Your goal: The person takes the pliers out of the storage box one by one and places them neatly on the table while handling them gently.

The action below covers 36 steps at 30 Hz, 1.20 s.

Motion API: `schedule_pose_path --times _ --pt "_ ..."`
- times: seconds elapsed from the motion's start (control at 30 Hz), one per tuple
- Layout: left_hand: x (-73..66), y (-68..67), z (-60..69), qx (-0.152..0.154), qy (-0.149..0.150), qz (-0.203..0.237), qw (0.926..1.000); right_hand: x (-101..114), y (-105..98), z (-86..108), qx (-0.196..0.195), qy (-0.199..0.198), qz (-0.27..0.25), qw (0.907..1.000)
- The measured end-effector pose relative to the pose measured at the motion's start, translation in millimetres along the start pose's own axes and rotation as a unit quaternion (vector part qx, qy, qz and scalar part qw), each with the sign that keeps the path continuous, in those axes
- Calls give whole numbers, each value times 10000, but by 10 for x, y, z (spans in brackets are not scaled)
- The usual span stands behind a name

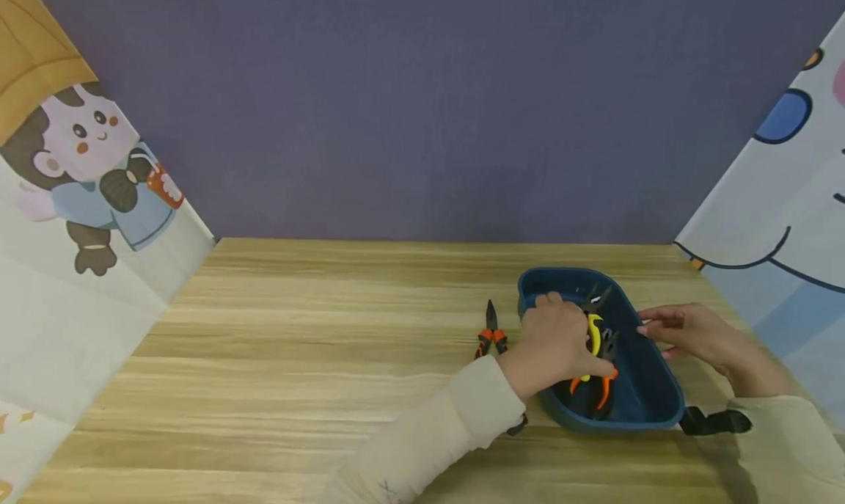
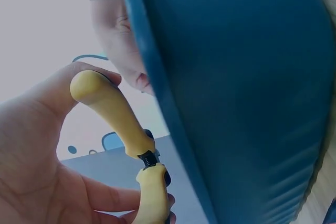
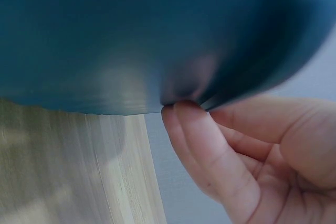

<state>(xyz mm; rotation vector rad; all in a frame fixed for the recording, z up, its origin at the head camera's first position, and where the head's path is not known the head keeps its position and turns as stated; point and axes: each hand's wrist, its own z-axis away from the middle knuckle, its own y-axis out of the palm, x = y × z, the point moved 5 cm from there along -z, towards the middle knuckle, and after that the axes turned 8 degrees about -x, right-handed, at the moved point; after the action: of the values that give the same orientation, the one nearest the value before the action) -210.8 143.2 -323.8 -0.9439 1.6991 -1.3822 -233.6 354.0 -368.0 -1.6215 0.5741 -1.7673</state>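
1. Two grips work at one blue basket [image 1: 650, 383]: the left grip [image 1: 554, 339] above it, the right grip [image 1: 696, 335] against its outer side.
2. Yellow-handled pliers [image 2: 113, 111] lie within the left grip, thumb and fingers curved around the handles with a wide gap between palm and tool.
3. Loosely spread, the right grip touches the basket wall with its fingertips; it does not appear to wrap around anything.
4. Just below the left grip's thumb, orange-handled pliers [image 1: 604, 392] lie in the basket; more pliers [image 1: 485, 335] rest on the desk [image 1: 317, 328], left of that grip.
5. As a judgement, the yellow pliers should feel stiff, dense for their size and far from fragile, heavier toward the metal head; the smooth-looking handles may slip, so hold both together near the pivot.
6. The basket looks like light, fairly rigid plastic, likely to slide if nudged; its rim offers the best hold.
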Motion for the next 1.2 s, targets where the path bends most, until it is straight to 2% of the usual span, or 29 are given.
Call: schedule_pose_path --times 0.2,0.57,0.9,1.2 --pt "81 -53 46 -27 -74 57 10000 4 1 3 2 -29 -49 10000" --pt "316 -144 166 -154 -183 233 9994 9 -23 -2 -75 -50 94 9999" --pt "560 -126 273 132 -701 279 9971 -20 1 -10 -74 -98 -18 9999" --pt "755 -111 350 -63 -627 480 9969 -24 -4 -16 -106 -113 54 9999"
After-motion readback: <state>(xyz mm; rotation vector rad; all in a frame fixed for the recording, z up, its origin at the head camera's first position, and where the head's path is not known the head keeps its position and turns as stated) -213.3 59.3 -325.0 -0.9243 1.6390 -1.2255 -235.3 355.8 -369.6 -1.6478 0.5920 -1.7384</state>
